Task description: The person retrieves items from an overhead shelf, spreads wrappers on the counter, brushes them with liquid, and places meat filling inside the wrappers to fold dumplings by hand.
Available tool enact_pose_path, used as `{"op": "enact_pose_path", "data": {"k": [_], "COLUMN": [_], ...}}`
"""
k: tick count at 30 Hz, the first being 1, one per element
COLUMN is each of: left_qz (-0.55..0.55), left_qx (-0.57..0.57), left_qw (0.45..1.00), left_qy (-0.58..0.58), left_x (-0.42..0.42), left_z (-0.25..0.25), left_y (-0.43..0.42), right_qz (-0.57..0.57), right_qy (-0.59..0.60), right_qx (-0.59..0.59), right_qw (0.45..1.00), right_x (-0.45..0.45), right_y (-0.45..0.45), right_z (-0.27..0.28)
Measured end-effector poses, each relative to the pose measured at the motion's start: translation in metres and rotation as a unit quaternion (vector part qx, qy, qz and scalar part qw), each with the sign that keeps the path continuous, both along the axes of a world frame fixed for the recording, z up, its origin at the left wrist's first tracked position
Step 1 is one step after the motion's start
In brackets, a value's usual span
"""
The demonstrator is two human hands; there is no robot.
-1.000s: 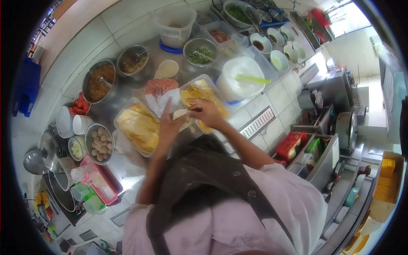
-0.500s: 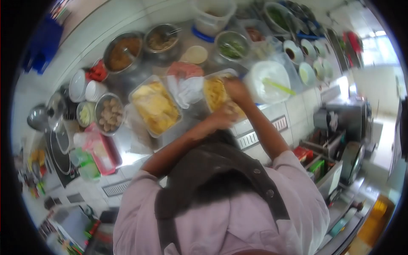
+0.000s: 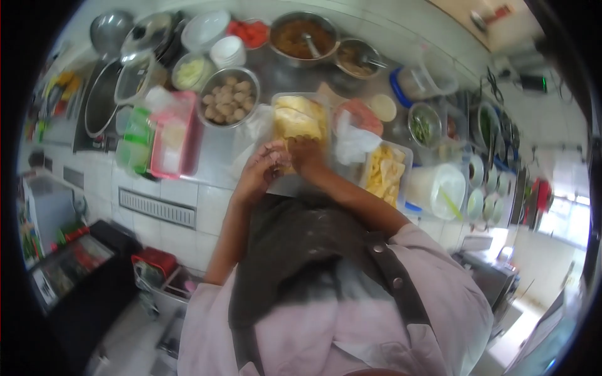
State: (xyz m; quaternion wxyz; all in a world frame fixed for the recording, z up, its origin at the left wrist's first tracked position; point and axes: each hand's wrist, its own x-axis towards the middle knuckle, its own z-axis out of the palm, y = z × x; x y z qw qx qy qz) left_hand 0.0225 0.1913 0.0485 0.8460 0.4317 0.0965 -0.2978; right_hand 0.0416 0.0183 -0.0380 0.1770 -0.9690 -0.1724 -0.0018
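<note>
Both of my hands meet at the near edge of a clear tray of yellow sheets (image 3: 300,116). My left hand (image 3: 263,166) is at the tray's near left corner, palm up with fingers curled; whether it holds anything is too blurred to tell. My right hand (image 3: 305,153) reaches over the near end of the sheets, its fingers bent down onto them. To the right lie pink minced meat (image 3: 357,118) and a crumpled white cloth or bag (image 3: 357,145). Beyond these stands a second tray with folded yellow pieces (image 3: 385,174).
A bowl of round balls (image 3: 229,99) and a pink tray (image 3: 175,141) stand on the left. At the back are bowls of brown filling (image 3: 295,41) and a bowl of red pieces (image 3: 249,32). A white tub (image 3: 439,188) with a green-handled tool stands right.
The view has turned to the left. Both hands have moved from the tray of folded pieces to the tray of yellow sheets. The pale piece between my fingers earlier is no longer visible there.
</note>
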Motion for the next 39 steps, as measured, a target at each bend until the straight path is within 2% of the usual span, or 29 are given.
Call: {"op": "enact_pose_path", "data": {"k": [3,4,5,6,7,8,9,10,11,12,13,14,15,16,18,19,20,21,23,24,26,30,32,34,36,38,39], "left_qz": [0.074,0.078,0.093,0.103,0.096,0.096,0.091,0.071,0.022,-0.032,-0.082,-0.113,-0.108,-0.099,-0.139,-0.107,-0.072,-0.087,-0.09,-0.095,-0.122,-0.06,-0.045,-0.046,-0.064,-0.088,-0.099], "left_qx": [-0.028,-0.035,0.031,0.097,0.093,0.111,0.126,0.117,0.008,-0.099,-0.165,-0.173,-0.302,-0.419,-0.393,-0.305,-0.213,-0.207,-0.215,-0.207,-0.266,-0.257,-0.245,-0.253,-0.26,-0.177,-0.181], "left_qw": [0.997,0.996,0.994,0.986,0.987,0.978,0.965,0.967,0.991,0.994,0.978,0.973,0.947,0.902,0.906,0.944,0.973,0.973,0.97,0.971,0.954,0.959,0.961,0.958,0.955,0.97,0.969], "left_qy": [-0.025,-0.026,-0.058,-0.09,-0.093,-0.151,-0.21,-0.216,-0.132,-0.042,-0.101,-0.103,-0.036,0.038,0.067,0.066,0.06,0.058,0.071,0.067,0.064,0.1,0.121,0.126,0.13,0.138,0.14], "left_x": [0.011,0.017,0.024,0.031,0.04,0.049,0.057,0.061,0.062,0.06,0.047,0.041,0.038,0.038,0.045,0.046,0.047,0.049,0.052,0.053,0.055,0.052,0.049,0.044,0.041,0.036,0.036], "left_z": [-0.014,-0.016,-0.017,-0.017,-0.023,-0.035,-0.045,-0.052,-0.055,-0.058,-0.034,-0.031,-0.031,-0.033,-0.049,-0.044,-0.039,-0.03,-0.011,-0.009,-0.004,0.001,-0.008,-0.019,-0.022,-0.019,-0.021], "left_y": [0.013,0.012,0.011,0.008,0.006,0.003,-0.003,-0.011,-0.021,-0.035,-0.047,-0.065,-0.081,-0.097,-0.118,-0.129,-0.138,-0.142,-0.147,-0.149,-0.15,-0.157,-0.163,-0.169,-0.177,-0.184,-0.186], "right_qz": [0.004,0.021,0.035,0.032,0.028,0.02,0.003,-0.043,-0.088,-0.112,-0.13,-0.144,-0.164,-0.186,-0.219,-0.215,-0.285,-0.351,-0.431,-0.434,-0.431,-0.414,-0.346,-0.214,-0.166,-0.205,-0.233], "right_qy": [0.063,0.055,0.046,0.044,0.143,0.238,0.232,0.27,0.295,0.277,0.258,0.232,0.185,0.164,0.129,0.027,0.053,0.081,0.015,0.012,0.013,0.096,-0.041,-0.016,-0.129,-0.137,-0.143], "right_qx": [-0.06,-0.017,0.027,0.023,0.096,0.17,0.171,0.31,0.443,0.447,0.515,0.581,0.496,0.501,0.498,0.472,0.426,0.38,0.164,0.173,-0.052,0.033,0.2,0.315,0.233,0.2,0.173], "right_qw": [0.996,0.998,0.998,0.998,0.985,0.956,0.958,0.911,0.842,0.843,0.807,0.766,0.832,0.829,0.829,0.855,0.857,0.852,0.887,0.884,0.901,0.905,0.916,0.925,0.949,0.948,0.946], "right_x": [-0.005,-0.005,-0.006,-0.007,-0.008,-0.01,-0.013,-0.017,-0.02,-0.021,-0.021,-0.022,-0.024,-0.024,-0.017,-0.009,0.001,0.011,0.034,0.039,0.048,0.047,0.029,-0.001,-0.022,-0.042,-0.047], "right_y": [-0.002,-0.003,-0.005,-0.01,-0.015,-0.02,-0.024,-0.03,-0.04,-0.048,-0.055,-0.066,-0.081,-0.094,-0.12,-0.141,-0.161,-0.182,-0.222,-0.233,-0.244,-0.243,-0.243,-0.206,-0.163,-0.131,-0.127], "right_z": [0.006,0.014,0.021,0.03,0.047,0.062,0.075,0.086,0.091,0.092,0.092,0.094,0.102,0.105,0.108,0.093,0.094,0.095,0.039,0.021,-0.001,-0.021,-0.016,0.05,0.076,0.077,0.076]}}
